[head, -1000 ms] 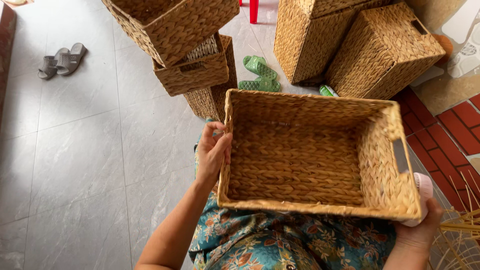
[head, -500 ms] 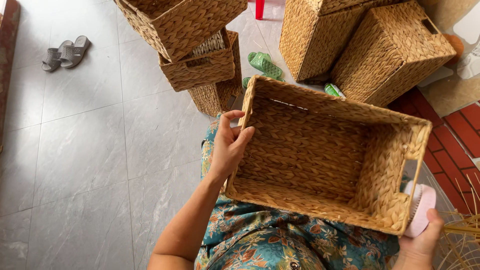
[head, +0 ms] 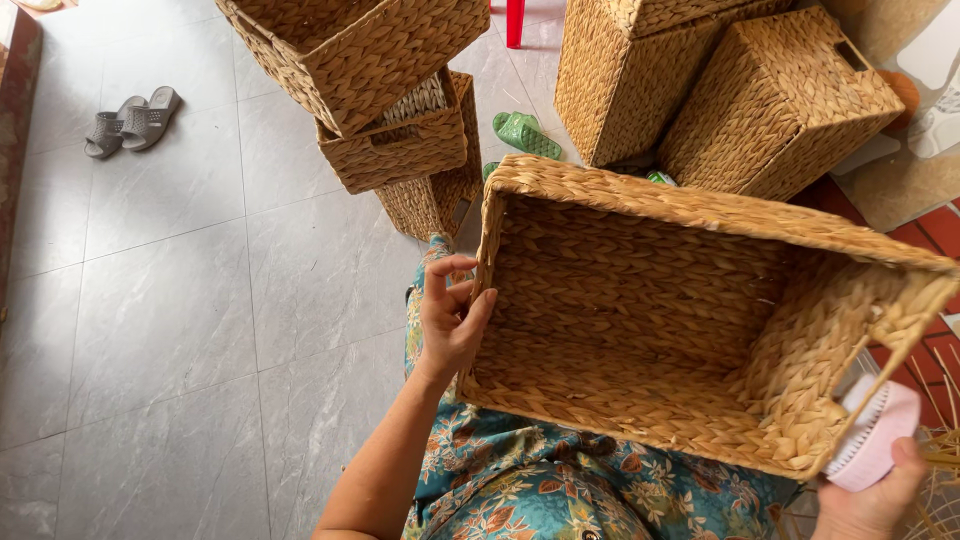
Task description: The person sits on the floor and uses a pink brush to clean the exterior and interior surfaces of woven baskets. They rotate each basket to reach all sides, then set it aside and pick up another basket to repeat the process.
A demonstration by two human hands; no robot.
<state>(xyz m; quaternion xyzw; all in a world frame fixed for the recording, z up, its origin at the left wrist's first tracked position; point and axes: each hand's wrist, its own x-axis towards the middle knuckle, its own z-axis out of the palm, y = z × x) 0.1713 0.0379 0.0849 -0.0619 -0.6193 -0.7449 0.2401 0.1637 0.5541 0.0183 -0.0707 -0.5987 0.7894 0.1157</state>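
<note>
At the far left, a pair of grey rubber slide sandals [head: 130,122] lies on the pale grey tiled floor [head: 180,330], well apart from everything else. Further right, a stack of woven straw-coloured rectangular baskets [head: 385,90] leans on the floor, the top one tilted with its open mouth toward the upper left.

Below that stack, the left hand [head: 452,318] rests against the short left wall of a large rectangular basket of braided straw-coloured fibre [head: 690,320]. Its grip is loose and half open: the palm lies flat on the outside of the wall, the thumb hooks toward the rim, and the fingers curl free without closing around anything. The large basket sits tilted on the person's lap, over teal cloth with an orange floral print [head: 540,490], its open mouth turned up toward the camera and its far long rim raised.

Behind it, a green slipper [head: 526,134] lies on the floor beside two more tall woven baskets [head: 720,90] turned on their sides.

At the lower right corner, the right hand [head: 875,495] is closed around a round pink brush with white bristles [head: 872,436], which is just beside the large basket's right end wall; whether the bristles touch the weave cannot be told.
</note>
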